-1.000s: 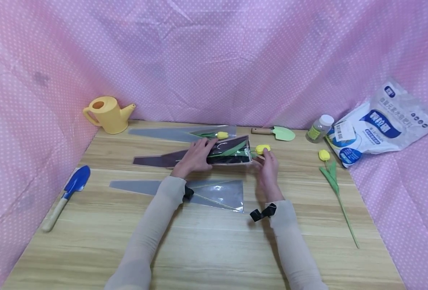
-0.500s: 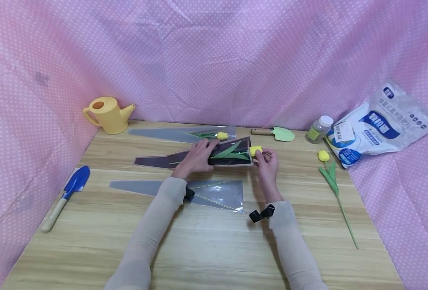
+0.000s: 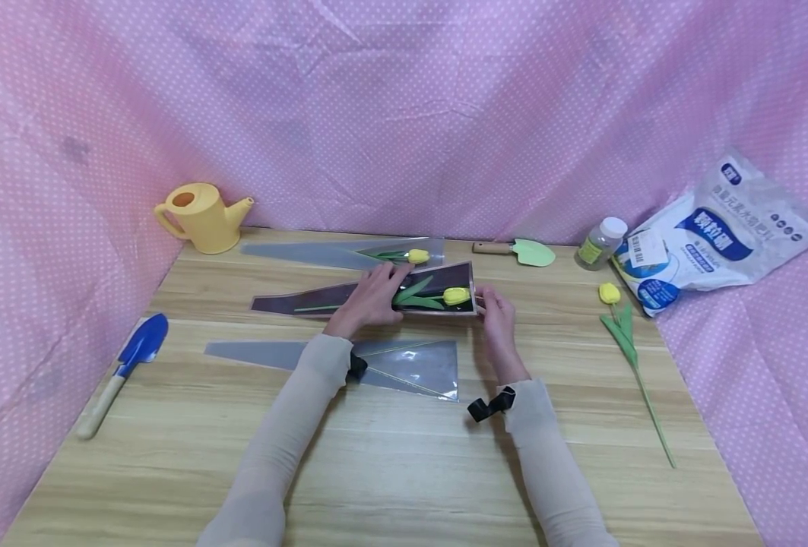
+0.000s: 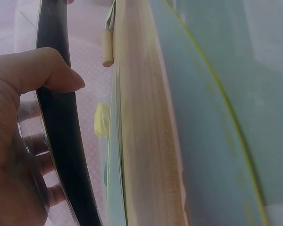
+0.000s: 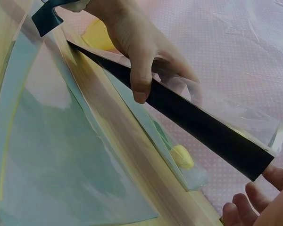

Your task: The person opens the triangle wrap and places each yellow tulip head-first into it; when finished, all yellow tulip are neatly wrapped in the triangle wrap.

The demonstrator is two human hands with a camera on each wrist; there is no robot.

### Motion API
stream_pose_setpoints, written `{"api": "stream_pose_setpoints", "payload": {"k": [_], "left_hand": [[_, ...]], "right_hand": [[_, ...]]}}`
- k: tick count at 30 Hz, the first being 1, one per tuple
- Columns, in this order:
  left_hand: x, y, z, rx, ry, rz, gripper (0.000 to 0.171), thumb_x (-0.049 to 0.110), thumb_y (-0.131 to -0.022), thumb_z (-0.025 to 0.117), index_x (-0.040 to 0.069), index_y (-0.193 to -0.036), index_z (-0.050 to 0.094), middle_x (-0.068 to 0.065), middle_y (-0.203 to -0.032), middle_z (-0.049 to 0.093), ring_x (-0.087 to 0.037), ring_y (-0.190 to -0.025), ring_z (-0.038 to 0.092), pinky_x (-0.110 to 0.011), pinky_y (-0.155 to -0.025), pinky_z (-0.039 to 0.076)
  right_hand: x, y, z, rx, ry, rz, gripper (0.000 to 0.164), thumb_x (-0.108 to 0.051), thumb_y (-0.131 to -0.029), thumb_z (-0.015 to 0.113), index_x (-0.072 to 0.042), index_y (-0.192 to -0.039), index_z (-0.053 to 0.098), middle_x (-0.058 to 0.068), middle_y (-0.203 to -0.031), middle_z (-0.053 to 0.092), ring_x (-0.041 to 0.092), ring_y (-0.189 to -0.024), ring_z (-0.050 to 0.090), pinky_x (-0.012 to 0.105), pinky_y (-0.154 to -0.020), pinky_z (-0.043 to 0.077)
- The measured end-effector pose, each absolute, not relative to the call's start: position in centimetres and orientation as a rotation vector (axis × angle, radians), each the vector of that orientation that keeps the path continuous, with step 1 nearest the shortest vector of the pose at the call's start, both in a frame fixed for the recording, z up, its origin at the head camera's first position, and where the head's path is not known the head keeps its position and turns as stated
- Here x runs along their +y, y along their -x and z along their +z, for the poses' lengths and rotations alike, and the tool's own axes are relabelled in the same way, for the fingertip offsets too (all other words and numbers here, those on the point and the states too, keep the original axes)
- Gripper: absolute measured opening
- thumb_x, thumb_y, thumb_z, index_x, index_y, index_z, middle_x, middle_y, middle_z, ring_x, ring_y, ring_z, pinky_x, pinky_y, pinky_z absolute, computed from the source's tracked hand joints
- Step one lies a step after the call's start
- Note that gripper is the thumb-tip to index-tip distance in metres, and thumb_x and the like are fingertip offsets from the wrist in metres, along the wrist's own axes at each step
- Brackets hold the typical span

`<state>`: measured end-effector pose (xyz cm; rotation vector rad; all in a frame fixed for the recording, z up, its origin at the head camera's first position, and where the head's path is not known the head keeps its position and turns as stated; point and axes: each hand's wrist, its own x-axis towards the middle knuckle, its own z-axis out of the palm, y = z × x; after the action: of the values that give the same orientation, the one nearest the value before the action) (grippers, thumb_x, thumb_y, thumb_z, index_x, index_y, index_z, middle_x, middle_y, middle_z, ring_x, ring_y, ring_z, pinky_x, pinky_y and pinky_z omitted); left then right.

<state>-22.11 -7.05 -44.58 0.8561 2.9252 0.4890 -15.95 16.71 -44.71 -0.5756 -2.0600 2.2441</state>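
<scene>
A dark-backed flower sleeve (image 3: 280, 303) with a clear front lies across the middle in the head view. Inside it is a yellow artificial tulip (image 3: 455, 296), bloom near the wide end and green stem toward the narrow end. My left hand (image 3: 371, 298) grips the sleeve at mid-length, thumb (image 4: 61, 75) on the near edge and fingers along the far side. At the wide mouth, my right hand (image 3: 499, 319) holds the edge with its fingertips, just beyond the bloom. Its fingers (image 5: 254, 195) show partly at the right wrist view's corner.
Behind lies another sleeve (image 3: 287, 251) with a tulip; a flat grey sleeve (image 3: 413, 368) lies in front. Around them are a loose tulip (image 3: 629, 346), blue trowel (image 3: 145, 340), green trowel (image 3: 533, 252), yellow watering can (image 3: 208, 220), bottle (image 3: 598, 247) and white bag (image 3: 711, 235).
The yellow bloom has moved left from outside the mouth into the sleeve. My right hand has let go of the bloom and is at the sleeve's edge. The left hand stays in place.
</scene>
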Motion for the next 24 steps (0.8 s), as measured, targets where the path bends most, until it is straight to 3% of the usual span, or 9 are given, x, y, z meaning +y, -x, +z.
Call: {"api": "stream_pose_setpoints", "payload": {"k": [4,10,14,17,21,24], "left_hand": [[-7.1,22.1,-44.6,2.929,-0.855,0.485,0.097,0.034,-0.074,0.079,0.024,-0.153,0.023,-0.009,-0.130,0.042,-0.024,-0.112,0.041,-0.042,-0.095,0.036],[-7.1,22.1,-44.6,2.926,-0.860,0.482,0.097,0.034,-0.074,0.078,0.024,-0.154,0.022,-0.009,-0.129,0.042,-0.024,-0.111,0.040,-0.040,-0.092,0.035],[-7.2,22.2,-44.6,2.926,-0.865,0.467,0.097,0.035,-0.075,0.077,0.024,-0.153,0.022,-0.008,-0.127,0.042,-0.024,-0.110,0.040,-0.040,-0.093,0.035],[-7.4,22.2,-44.6,2.925,-0.864,0.471,0.096,0.034,-0.075,0.077,0.023,-0.153,0.023,-0.009,-0.129,0.042,-0.024,-0.113,0.041,-0.043,-0.095,0.035],[-7.7,22.2,-44.7,2.919,-0.863,0.491,0.095,0.033,-0.076,0.077,0.023,-0.153,0.023,-0.010,-0.135,0.042,-0.027,-0.121,0.041,-0.047,-0.103,0.035],[-8.1,22.3,-44.8,2.916,-0.859,0.492,0.095,0.031,-0.076,0.077,0.024,-0.153,0.023,-0.011,-0.139,0.041,-0.029,-0.128,0.039,-0.050,-0.108,0.032]], "right_hand": [[16.6,15.7,-44.5,-2.114,0.569,2.262,0.051,-0.042,-0.104,0.028,-0.002,-0.121,0.055,0.013,-0.130,0.054,0.017,-0.115,0.050,0.032,-0.101,0.041],[16.0,15.6,-44.4,-2.138,0.507,2.312,0.043,-0.043,-0.105,0.023,-0.011,-0.092,0.050,0.020,-0.135,0.053,0.011,-0.106,0.050,0.033,-0.098,0.040],[15.7,15.6,-44.4,-2.195,0.453,2.330,0.052,-0.044,-0.104,0.023,-0.008,-0.110,0.060,0.019,-0.139,0.051,0.011,-0.104,0.051,0.035,-0.101,0.040],[15.6,15.6,-44.3,-2.241,0.408,2.338,0.060,-0.045,-0.104,0.024,-0.002,-0.132,0.055,0.020,-0.141,0.050,0.018,-0.110,0.051,0.040,-0.105,0.038],[15.6,15.8,-44.5,-2.256,0.385,2.331,0.055,-0.040,-0.103,0.034,0.002,-0.136,0.050,0.017,-0.140,0.050,0.020,-0.118,0.048,0.039,-0.106,0.038],[15.6,16.0,-44.7,-2.254,0.410,2.280,0.042,-0.030,-0.100,0.049,0.003,-0.126,0.055,0.007,-0.118,0.057,0.014,-0.100,0.052,0.032,-0.094,0.045]]}}
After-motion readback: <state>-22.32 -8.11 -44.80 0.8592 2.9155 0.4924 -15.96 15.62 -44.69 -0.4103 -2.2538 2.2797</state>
